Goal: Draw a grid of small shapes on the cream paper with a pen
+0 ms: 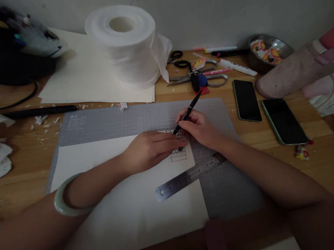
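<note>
My right hand (196,129) grips a black marker pen (189,110), its tip down at a small ink drawing (179,156) of lines and rounded shapes near the upper right corner of a white sheet of paper (132,205). Flat on the same sheet rests my left hand (153,148), fingers stretched out and partly covering the drawing. Below both hands a steel ruler (183,180) lies slantwise across the paper's right edge. Under the paper is a grey cutting mat (144,117) with a grid.
Behind the mat stand a paper roll (130,59), scissors (217,79) and several markers (236,67). Two phones (246,100), a pink tumbler (295,69) and a metal bowl (284,46) of wrapped sweets are at the right. Paper scraps (43,122) litter the left.
</note>
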A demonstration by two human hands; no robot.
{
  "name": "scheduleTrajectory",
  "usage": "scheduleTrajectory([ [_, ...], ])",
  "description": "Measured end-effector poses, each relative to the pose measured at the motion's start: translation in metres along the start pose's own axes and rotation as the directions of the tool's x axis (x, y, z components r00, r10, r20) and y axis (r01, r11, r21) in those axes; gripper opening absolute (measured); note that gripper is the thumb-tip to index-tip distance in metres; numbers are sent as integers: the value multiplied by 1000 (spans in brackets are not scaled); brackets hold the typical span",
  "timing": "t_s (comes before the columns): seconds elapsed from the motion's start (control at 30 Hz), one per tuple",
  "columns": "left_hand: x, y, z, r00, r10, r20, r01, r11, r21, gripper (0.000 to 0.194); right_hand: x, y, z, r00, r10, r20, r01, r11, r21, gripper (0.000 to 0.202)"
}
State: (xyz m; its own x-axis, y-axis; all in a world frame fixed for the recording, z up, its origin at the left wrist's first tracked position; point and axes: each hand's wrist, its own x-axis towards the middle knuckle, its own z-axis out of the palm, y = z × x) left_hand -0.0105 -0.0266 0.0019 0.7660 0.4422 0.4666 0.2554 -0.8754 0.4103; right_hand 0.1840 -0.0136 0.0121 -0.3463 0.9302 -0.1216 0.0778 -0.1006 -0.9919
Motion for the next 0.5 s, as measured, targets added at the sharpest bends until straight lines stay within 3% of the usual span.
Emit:
scheduleTrajectory([
  [0.3,4,4,-2,997,-73,6,73,996,-53,25,-1,-1,1,1000,16,-21,-16,1000,6,2],
  [0.5,4,3,-2,999,-54,2,54,996,-68,24,0,-1,2,994,26,-108,-25,1000,10,4],
])
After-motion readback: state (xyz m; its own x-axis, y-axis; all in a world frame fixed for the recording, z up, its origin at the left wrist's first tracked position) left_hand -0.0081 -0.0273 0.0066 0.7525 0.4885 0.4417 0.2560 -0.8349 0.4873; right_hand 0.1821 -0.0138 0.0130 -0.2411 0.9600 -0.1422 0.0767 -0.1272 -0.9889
